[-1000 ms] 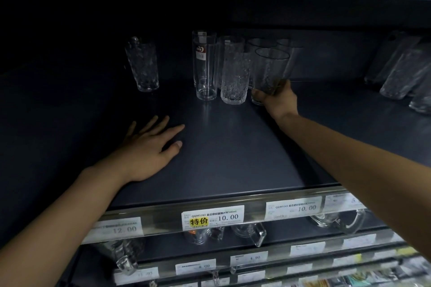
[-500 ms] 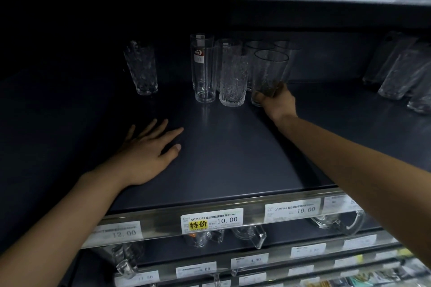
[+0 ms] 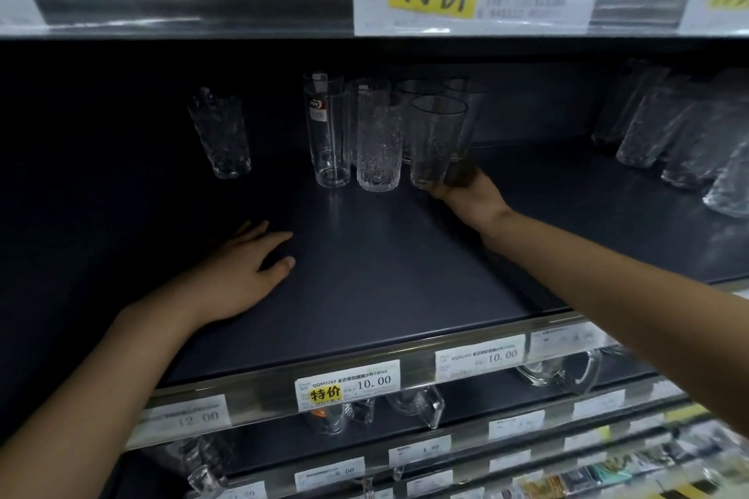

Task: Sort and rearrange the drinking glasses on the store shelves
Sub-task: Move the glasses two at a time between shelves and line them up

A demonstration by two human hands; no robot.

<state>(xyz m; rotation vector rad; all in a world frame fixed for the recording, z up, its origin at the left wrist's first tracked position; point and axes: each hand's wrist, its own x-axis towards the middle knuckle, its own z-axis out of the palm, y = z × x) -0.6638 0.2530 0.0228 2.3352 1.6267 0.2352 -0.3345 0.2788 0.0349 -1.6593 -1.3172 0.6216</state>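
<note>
I see the right hand [image 3: 470,196] holding the tapered glass [image 3: 437,134] at its base, fingers [image 3: 462,176] curled round it, toward the back edge of the shelf [image 3: 385,288], just beside the textured glass [image 3: 379,150]. The left hand [image 3: 239,275] lies flat on the shelf, fingers spread.

Obs.: your left hand [image 3: 239,275] and right hand [image 3: 466,192] are bare. Your left forearm [image 3: 101,369] and right forearm [image 3: 608,280] run uncovered from wrist to frame edge. The left thumbnail [image 3: 289,262] shows, cut short.
</note>
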